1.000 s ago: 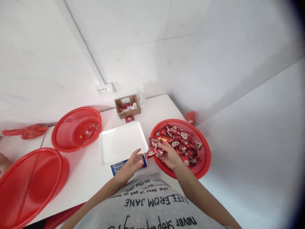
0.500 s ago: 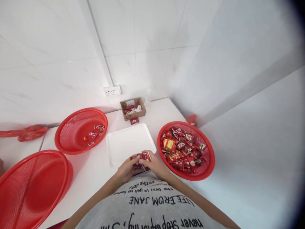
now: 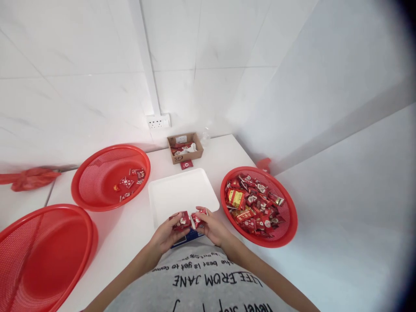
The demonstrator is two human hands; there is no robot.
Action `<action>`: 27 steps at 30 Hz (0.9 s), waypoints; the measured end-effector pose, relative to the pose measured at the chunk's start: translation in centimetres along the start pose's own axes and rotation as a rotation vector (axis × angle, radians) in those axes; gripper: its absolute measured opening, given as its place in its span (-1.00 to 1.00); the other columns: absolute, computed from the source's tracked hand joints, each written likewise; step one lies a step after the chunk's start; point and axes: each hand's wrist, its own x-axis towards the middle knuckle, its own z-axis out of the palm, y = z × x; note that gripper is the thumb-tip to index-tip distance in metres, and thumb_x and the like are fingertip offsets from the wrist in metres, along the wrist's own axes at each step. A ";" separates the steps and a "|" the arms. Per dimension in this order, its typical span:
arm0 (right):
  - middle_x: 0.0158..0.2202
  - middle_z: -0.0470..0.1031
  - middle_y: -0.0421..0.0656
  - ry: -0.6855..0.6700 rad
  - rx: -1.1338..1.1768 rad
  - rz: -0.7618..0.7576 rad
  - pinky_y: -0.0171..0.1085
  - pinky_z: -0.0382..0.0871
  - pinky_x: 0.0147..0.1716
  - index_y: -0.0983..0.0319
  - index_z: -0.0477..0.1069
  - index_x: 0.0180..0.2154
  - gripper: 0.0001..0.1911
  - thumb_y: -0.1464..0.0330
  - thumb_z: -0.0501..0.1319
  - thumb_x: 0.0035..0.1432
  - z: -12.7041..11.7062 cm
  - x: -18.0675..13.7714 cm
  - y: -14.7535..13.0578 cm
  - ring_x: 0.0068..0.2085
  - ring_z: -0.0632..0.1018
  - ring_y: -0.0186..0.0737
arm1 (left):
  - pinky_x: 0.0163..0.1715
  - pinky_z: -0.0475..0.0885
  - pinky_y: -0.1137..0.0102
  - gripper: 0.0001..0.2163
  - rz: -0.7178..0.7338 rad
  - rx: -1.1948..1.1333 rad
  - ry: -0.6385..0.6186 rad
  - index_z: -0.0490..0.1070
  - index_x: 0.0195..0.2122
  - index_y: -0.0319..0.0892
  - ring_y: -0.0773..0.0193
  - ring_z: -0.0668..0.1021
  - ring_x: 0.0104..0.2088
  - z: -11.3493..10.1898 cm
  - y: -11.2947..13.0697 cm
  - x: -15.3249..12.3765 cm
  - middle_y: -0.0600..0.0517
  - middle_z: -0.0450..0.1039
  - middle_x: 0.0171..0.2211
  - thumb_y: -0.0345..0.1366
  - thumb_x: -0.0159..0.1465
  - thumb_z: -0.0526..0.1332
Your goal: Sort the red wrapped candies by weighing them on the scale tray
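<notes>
The left hand [image 3: 167,236] has its fingers pinched on one red candy pack [image 3: 183,221]. The right hand [image 3: 216,229] has its fingers closed on a few more packs [image 3: 199,218]. The two hands are close together, almost touching. They are just over the near edge of the white tray [image 3: 182,190]. The tray sits on a scale [image 3: 191,236] with a blue front. So this candy is up in the hands, not down on the tray. To the right is the full basket [image 3: 290,225], piled high with the same red candy. Across the tray, to the left, is another basket [image 3: 97,193] with only a few pieces in it. What could go wrong? The packs look small and shiny, so I think one could slip out of the fingers. The right hand holds more than one, and a loose one could fall on the table [image 3: 130,225] or into the lap. The hands are right at the tray's edge, so a pack let go here might land on the rim and slide off. A hand leaning on the tray could push it down or tip it. The full basket stands near the table's right side, so a bump from the right arm could spill candy.
</notes>
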 end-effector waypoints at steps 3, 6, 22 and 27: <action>-0.39 0.49 -0.23 0.024 0.042 -0.005 -0.37 0.41 -0.48 0.19 0.28 -0.20 -0.59 0.32 0.35 -0.11 -0.2 0.8 -0.8 -0.43 0.51 -0.36 | -0.32 0.54 0.32 -0.86 0.041 -0.048 0.052 0.41 -0.21 -0.26 0.21 0.58 -0.31 0.2 0.5 0.2 -0.09 0.49 -0.28 -0.37 0.21 0.22; -0.34 0.51 -0.23 0.040 0.068 -0.012 -0.39 0.42 -0.45 0.16 0.27 -0.18 -0.63 0.35 0.32 -0.06 -0.2 1.6 -2.1 -0.41 0.52 -0.37 | -0.35 0.55 0.34 -0.88 0.083 -0.079 0.086 0.41 -0.22 -0.26 0.19 0.59 -0.28 0.2 0.9 0.3 -0.09 0.50 -0.27 -0.38 0.22 0.21; -0.23 0.50 -0.11 -0.060 -0.358 -0.025 -0.29 0.37 -0.33 0.22 0.45 -0.26 -0.69 0.17 0.28 -0.02 -0.8 -0.5 1.4 -0.28 0.52 -0.27 | -0.35 0.49 0.37 -0.68 0.048 0.215 -0.010 0.37 -0.06 -0.16 0.23 0.55 -0.30 -1.9 -1.0 -1.5 -0.06 0.48 -0.22 -0.18 0.19 0.23; -0.52 0.44 -0.24 -0.152 -0.596 -0.063 -0.24 0.33 -0.36 0.24 0.44 -0.49 -0.67 0.09 0.28 -0.09 -0.5 -1.2 2.9 -0.44 0.46 -0.27 | -0.14 0.41 0.25 -0.53 0.035 0.415 -0.140 0.37 0.03 -0.13 0.10 0.51 -0.12 -1.6 -2.2 -1.4 -0.12 0.46 -0.07 -0.11 0.11 0.29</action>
